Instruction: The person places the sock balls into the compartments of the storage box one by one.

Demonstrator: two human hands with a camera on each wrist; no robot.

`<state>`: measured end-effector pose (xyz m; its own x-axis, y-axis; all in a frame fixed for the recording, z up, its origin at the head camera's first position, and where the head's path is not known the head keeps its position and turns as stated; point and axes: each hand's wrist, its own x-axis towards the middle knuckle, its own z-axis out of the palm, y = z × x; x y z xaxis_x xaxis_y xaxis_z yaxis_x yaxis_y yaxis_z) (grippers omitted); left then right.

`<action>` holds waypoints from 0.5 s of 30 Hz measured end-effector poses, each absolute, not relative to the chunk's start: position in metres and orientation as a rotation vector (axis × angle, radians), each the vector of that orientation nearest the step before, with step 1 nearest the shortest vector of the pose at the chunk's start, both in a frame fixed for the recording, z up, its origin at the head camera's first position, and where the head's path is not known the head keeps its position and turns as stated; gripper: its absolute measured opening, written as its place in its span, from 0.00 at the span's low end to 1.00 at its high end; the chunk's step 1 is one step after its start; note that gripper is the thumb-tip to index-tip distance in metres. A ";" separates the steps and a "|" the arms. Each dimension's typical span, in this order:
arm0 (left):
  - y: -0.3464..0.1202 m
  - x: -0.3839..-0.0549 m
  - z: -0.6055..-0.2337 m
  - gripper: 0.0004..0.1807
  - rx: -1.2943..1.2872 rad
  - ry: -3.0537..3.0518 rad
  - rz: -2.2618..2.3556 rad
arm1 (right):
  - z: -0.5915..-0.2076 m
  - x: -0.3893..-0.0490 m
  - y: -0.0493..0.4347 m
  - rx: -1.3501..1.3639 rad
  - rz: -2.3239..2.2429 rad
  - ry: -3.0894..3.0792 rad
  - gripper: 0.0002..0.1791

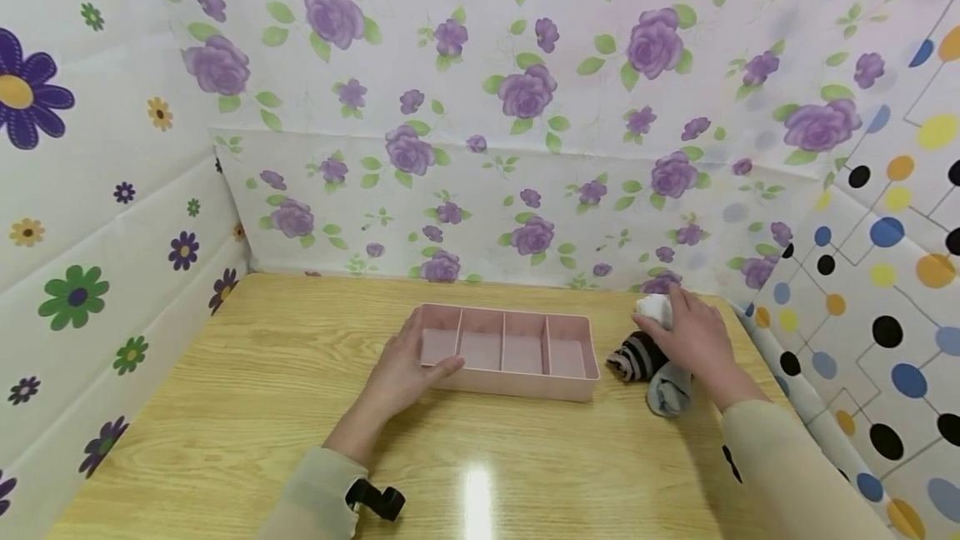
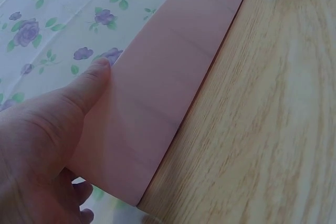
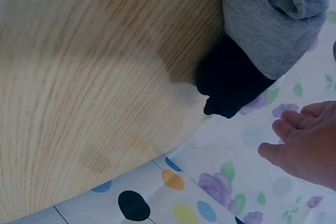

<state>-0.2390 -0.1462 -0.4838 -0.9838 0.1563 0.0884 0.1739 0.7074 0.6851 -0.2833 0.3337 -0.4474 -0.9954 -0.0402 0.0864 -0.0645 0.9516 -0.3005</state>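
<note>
A pink divided box (image 1: 517, 383) stands on the wooden table. My left hand (image 1: 408, 369) grips its left end; in the left wrist view the thumb (image 2: 94, 85) lies at the top edge of the long wall and the other fingers bend around the end. At the right, my right hand (image 1: 693, 336) holds a white rolled sock (image 1: 654, 307) between thumb and fingers, its far side hidden. Close by lie a black-and-grey striped rolled sock (image 1: 636, 358) and a grey rolled sock (image 1: 669, 391). A black sock (image 3: 231, 80) shows beside the grey one in the right wrist view.
The wooden table (image 1: 300, 407) reaches a floral cloth wall (image 1: 480, 190) at the back. A dotted cloth wall (image 1: 862, 290) runs close to the socks on the right. Another flowered cloth (image 1: 112, 215) hangs on the left.
</note>
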 end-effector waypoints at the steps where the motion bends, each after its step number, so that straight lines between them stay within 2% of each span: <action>1: -0.146 -0.239 -0.484 0.67 -0.274 -2.880 -1.156 | -0.448 -0.285 0.334 0.077 0.476 -3.031 0.63; 15: -0.147 -0.238 -0.483 0.67 -0.282 -2.878 -1.137 | -0.467 -0.316 0.349 -0.051 0.492 -3.095 0.65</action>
